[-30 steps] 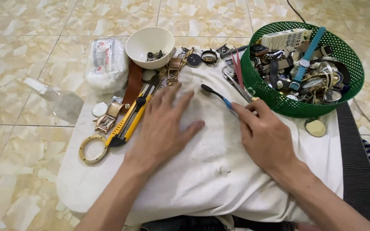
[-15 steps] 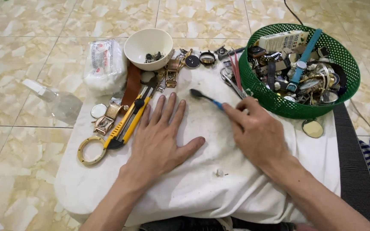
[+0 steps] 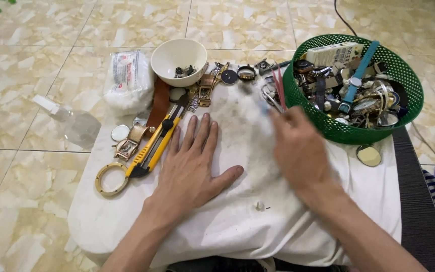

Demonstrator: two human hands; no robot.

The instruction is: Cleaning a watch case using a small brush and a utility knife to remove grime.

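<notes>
Item: cloth-covered bench (image 3: pixel 127 221), worked from the near side. My left hand (image 3: pixel 190 168) stays flat on the white cloth (image 3: pixel 237 136), fingers spread and holding nothing, as it did a moment ago. My right hand (image 3: pixel 300 151) has moved: a second ago it held a blue-handled brush out over the cloth's middle; now it is swept right toward the basket and is blurred, so only a smear of blue shows at the fingertips and I cannot tell for certain that the fingers are closed on the brush (image 3: pixel 265 108). I judge the brushing of the soiled cloth to be under way, mid-stroke. Containers: green mesh basket (image 3: pixel 328 126), far right, heaped with watches, straps, a turquoise band and a pale box; white bowl (image 3: pixel 164 63), far centre-left, with a few small dark parts at the bottom. Loose stock: yellow utility knife (image 3: pixel 154 146) just left of my left hand, brass ring (image 3: pixel 111 179), brown strap (image 3: pixel 159 103), wadding packet (image 3: pixel 127 80), clear spray bottle (image 3: pixel 71 121) on the tiled floor.
</notes>
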